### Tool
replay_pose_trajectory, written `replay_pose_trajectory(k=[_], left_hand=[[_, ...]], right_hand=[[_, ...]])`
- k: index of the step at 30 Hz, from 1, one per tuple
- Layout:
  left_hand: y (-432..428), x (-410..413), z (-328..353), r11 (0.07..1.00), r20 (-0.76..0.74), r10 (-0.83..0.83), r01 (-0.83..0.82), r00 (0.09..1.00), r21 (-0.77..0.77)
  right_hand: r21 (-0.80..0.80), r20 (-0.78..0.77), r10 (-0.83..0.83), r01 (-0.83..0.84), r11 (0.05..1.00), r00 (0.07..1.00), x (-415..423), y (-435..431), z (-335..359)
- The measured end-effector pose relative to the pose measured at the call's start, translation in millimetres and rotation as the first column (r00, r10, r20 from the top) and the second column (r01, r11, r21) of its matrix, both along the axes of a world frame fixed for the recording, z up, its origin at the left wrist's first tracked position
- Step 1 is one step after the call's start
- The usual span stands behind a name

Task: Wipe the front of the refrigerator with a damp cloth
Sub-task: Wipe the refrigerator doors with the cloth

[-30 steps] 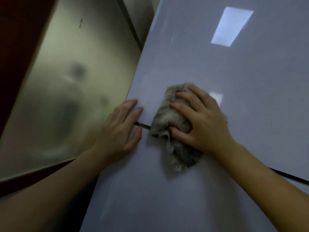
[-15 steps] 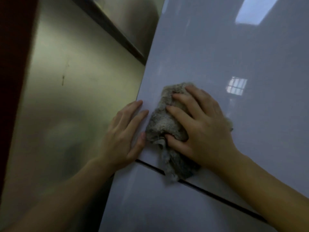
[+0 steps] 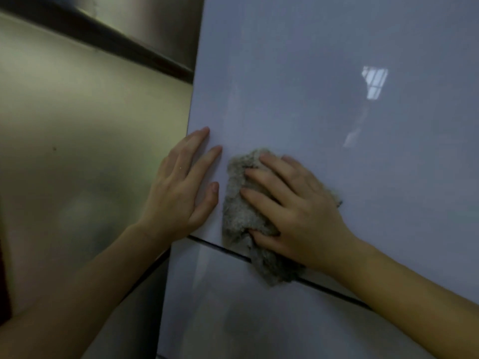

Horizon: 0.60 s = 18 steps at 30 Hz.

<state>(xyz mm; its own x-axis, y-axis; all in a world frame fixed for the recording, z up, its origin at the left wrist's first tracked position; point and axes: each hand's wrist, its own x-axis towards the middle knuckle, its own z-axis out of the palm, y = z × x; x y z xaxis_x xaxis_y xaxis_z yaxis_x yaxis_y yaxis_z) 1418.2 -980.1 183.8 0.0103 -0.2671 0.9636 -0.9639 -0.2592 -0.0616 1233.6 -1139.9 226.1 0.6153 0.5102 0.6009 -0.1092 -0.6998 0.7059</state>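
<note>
The refrigerator front (image 3: 324,104) is a glossy pale grey-blue panel filling the right of the view. A dark seam (image 3: 337,294) between its upper and lower doors runs diagonally below my hands. A crumpled grey fluffy cloth (image 3: 238,213) lies pressed against the upper door, its lower end hanging across the seam. My right hand (image 3: 298,213) lies flat over the cloth with fingers spread, pinning it to the door. My left hand (image 3: 181,187) rests flat at the door's left edge, holding nothing, just left of the cloth.
A brushed metal wall panel (image 3: 77,151) stands left of the refrigerator, with a dark horizontal ledge (image 3: 103,32) above it. A window reflection (image 3: 374,81) shines on the upper door. The lower door (image 3: 246,327) continues below the seam.
Both hands and the cloth have moved up the door relative to the seam, which now sits below them. The view has tilted upward and the cloth sits close to the left hand.
</note>
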Motion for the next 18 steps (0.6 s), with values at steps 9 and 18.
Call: replay_pose_trajectory(k=[9, 18], left_hand=[[-10.4, -28.1, 17.4, 1.0, 0.047, -0.001, 0.0, 0.999, 0.028], [-11.5, -34.6, 37.4, 0.993, 0.045, 0.029, -0.034, 0.999, 0.112]], right_hand=[[0.137, 0.155, -0.04, 0.019, 0.99, 0.987, -47.0, -21.2, 12.9], [0.129, 0.23, -0.041, 0.012, 0.992, 0.972, -69.3, -36.2, 37.7]])
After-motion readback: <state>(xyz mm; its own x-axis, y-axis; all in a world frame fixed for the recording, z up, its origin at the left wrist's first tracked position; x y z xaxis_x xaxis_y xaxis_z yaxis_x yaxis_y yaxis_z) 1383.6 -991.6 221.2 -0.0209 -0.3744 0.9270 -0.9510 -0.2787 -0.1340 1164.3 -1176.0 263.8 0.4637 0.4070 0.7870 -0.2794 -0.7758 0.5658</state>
